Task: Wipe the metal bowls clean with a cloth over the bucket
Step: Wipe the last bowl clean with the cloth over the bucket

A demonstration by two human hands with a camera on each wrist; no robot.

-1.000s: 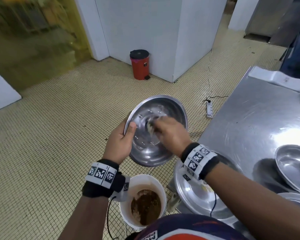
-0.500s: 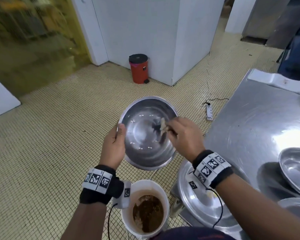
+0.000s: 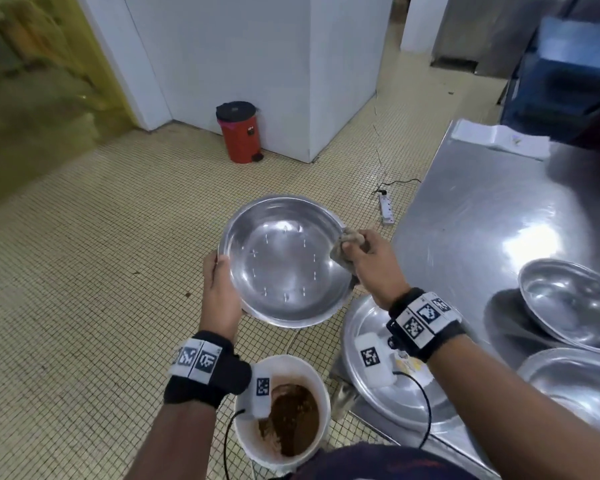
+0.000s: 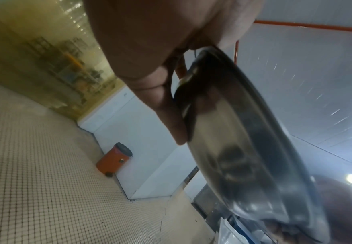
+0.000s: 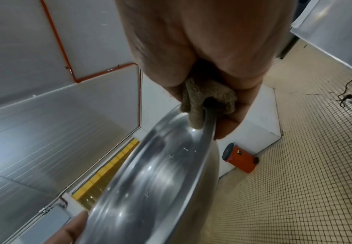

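I've got the bowl (image 3: 284, 261) up in front of me, tilted so its inside faces me, and my left hand (image 3: 219, 289) grips its left rim, thumb over the lip and fingers (image 4: 166, 105) curled behind the wall — that steadies it against the rubbing from the other side. My right hand (image 3: 371, 265) is on the opposite rim, pinching the cloth (image 5: 204, 99) folded right over the edge, so one pass catches both the inner face and the lip; fingers there are tight on the wad, not spread. The bucket (image 3: 312, 372) stands on the floor below and closer to me than the bowl, brown slop inside, so I'd judge drips from the low edge land near it rather than squarely in it. The inside looks bright already, only light glints showing, so I reckon I'm finishing the rim. Room to move: open floor to the left and ahead, nothing near the bowl there. To the right it's tighter — the steel table (image 3: 492, 209) edge is just beside my right wrist, with a big pan (image 3: 368, 323) sticking out under it and more bowls (image 3: 575, 303) further along, so I'd swing the cloth round the far rim, not outward.
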